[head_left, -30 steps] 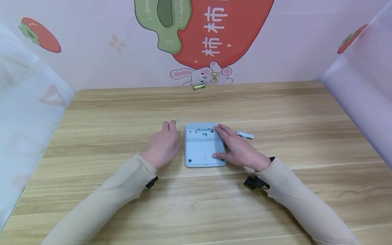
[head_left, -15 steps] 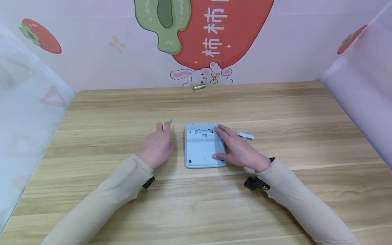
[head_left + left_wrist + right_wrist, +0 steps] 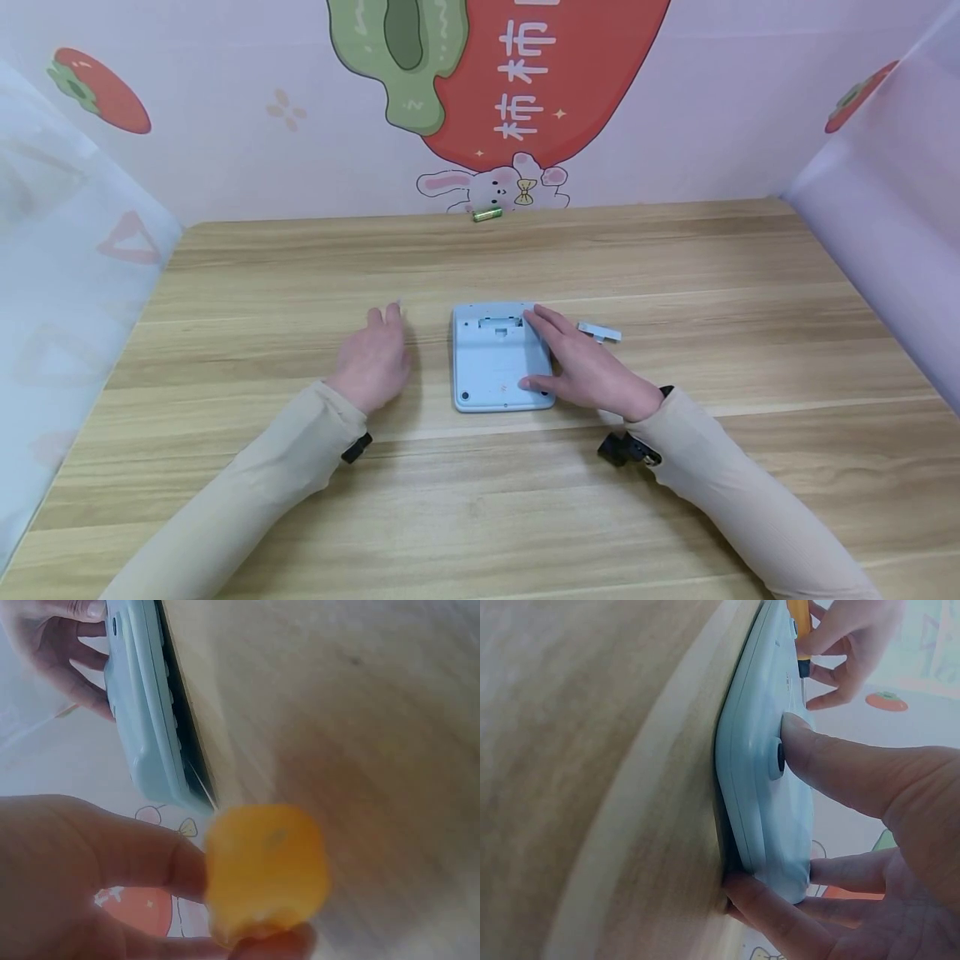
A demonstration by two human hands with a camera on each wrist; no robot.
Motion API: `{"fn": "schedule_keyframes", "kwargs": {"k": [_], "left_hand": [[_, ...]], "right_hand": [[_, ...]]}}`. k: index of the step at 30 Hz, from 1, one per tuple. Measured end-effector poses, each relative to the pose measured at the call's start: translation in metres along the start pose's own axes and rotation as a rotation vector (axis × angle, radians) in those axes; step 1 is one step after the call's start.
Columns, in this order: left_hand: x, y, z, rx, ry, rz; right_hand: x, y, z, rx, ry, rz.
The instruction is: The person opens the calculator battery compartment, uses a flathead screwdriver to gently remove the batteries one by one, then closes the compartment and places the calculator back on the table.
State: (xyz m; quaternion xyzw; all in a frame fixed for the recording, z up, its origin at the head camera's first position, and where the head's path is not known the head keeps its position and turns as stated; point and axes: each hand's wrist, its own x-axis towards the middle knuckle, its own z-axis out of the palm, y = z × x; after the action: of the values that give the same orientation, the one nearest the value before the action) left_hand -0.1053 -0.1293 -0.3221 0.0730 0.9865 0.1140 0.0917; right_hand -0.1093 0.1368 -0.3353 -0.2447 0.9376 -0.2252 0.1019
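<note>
My left hand (image 3: 371, 358) grips a screwdriver, just left of the calculator. Its orange handle (image 3: 266, 874) fills the foreground of the left wrist view, and the right wrist view shows a black collar (image 3: 804, 669) and thin metal shaft. The light blue calculator (image 3: 498, 367) lies face down on the table, with its battery compartment (image 3: 500, 322) uncovered near the far edge. With the thumb on its back and fingers around the far right edge, my right hand (image 3: 588, 367) holds the calculator. Its keys are mostly hidden underneath.
A small light blue battery cover (image 3: 600, 331) lies right of the calculator. One green battery (image 3: 487, 214) rests at the far edge of the wooden table (image 3: 480, 517), against the printed backdrop (image 3: 247, 142). Fabric panels rise on both sides.
My left hand has moved left, away from the calculator, with the screwdriver still in its grip. The right hand and calculator stay in place.
</note>
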Motion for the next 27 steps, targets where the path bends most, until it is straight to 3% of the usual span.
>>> {"fn": "schedule_keyframes", "kwargs": {"k": [10,27], "left_hand": [[-0.001,-0.005,-0.001,-0.010,-0.031,-0.038],[0.001,-0.011,0.001,-0.001,-0.078,-0.041]], "right_hand": [[-0.001,0.000,0.000,-0.003,0.003,-0.001],[0.000,0.000,0.000,-0.006,-0.006,0.004]]}}
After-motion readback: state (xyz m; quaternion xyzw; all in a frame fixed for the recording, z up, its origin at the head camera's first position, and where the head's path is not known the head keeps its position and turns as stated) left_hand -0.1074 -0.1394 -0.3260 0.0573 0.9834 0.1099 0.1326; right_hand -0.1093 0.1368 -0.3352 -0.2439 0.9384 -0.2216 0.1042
